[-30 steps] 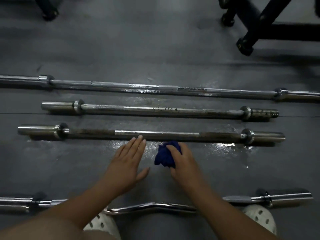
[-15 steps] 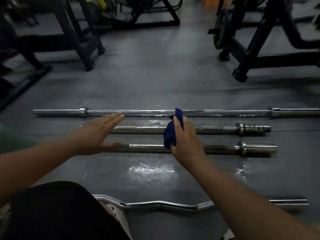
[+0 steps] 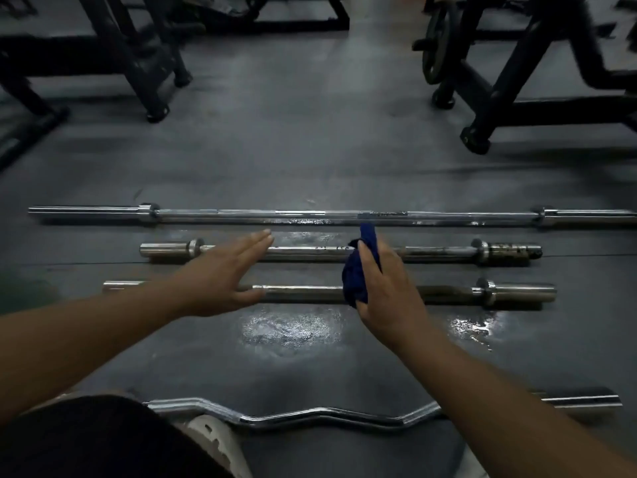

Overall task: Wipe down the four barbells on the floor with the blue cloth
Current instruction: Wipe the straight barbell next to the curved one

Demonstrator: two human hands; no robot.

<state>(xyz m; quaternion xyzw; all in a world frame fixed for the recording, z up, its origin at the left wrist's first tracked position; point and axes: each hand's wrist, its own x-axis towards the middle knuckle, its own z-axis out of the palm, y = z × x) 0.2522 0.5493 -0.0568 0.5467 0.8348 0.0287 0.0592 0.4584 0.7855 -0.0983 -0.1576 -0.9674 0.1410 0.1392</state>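
Observation:
Several steel barbells lie side by side on the dark floor. Farthest is a long barbell [image 3: 241, 214]. Nearer come a short barbell [image 3: 441, 251] and a second short barbell [image 3: 300, 291]. Closest to me lies a wavy curl bar [image 3: 331, 416]. My right hand [image 3: 386, 291] grips the blue cloth [image 3: 358, 270] above the two short bars, and a corner of the cloth sticks up toward the long barbell. My left hand [image 3: 224, 274] hovers flat with fingers stretched over the left part of the short bars, holding nothing.
Wet patches [image 3: 289, 327] shine on the floor between the second short barbell and the curl bar. Black machine frames [image 3: 151, 63] stand at the back left, and more frames with a weight plate [image 3: 437, 43] at the back right. My knee and a white shoe [image 3: 213, 439] sit low.
Both hands rose from the floor by the near short bar to hover over the short bars, the cloth lifted with the right hand. My view tilted up, showing the machines behind.

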